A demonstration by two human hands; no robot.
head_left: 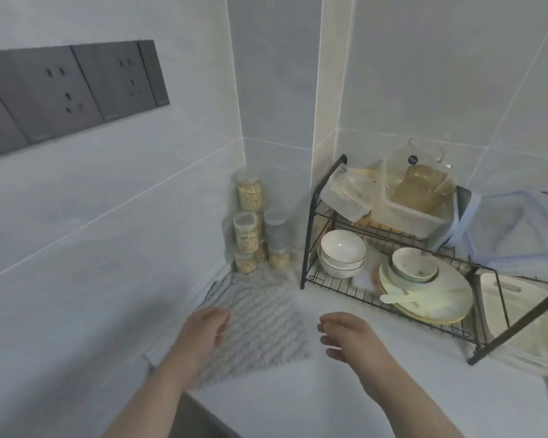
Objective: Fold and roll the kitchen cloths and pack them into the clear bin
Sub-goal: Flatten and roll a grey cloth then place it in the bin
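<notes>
At the counter corner, two bare hands flank one unfolded grey cloth (pixel 260 324).

Farthest left, the left hand (pixel 208 327) sits over the cloth's near-left edge with its fingers loosely curled; blur hides whether they pinch the fabric or only hover. Between the hands the grey cloth lies flat, its far corner running up to the stacked jars (pixel 250 222) ahead of the left hand. Just right of the cloth, the right hand (pixel 345 336) hangs over bare counter, fingers relaxed, holding nothing. Beyond and right of it stands the dish rack (pixel 310 248) with bowls (pixel 342 251), and a clear tub (pixel 512 229) past that. A quick tug toward the body could tip the jar stack if the cloth reaches under it; a fold swung wide rightward could knock the bowls.
</notes>
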